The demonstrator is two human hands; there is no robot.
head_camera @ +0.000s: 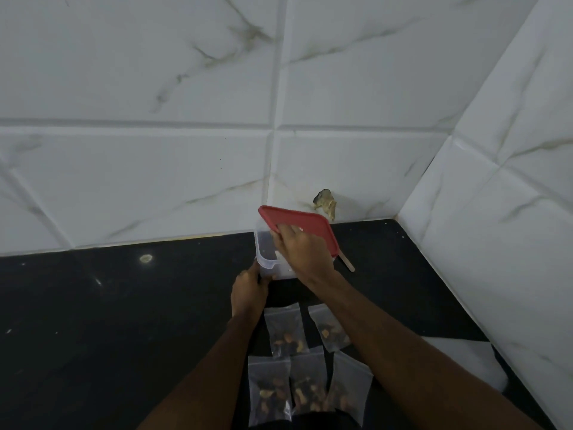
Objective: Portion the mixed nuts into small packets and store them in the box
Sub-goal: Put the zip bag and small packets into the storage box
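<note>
While the left hand [248,290] curls its fingers round the near corner of the clear box [266,260] on the black counter [93,305], the right hand [302,249] grips the red lid [297,220] by its near edge. The lid is tilted, open at the box's nine o'clock side. Five filled packets [284,328] lie at six o'clock from the box, between the forearms: two, then three nearer. A wooden stick [347,263] pokes out at the box's three o'clock.

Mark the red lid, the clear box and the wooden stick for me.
red lid [296,216]: head view, bare far part of its top.
clear box [263,247]: head view, left wall.
wooden stick [347,264]: head view, exposed end right of the box.
</note>
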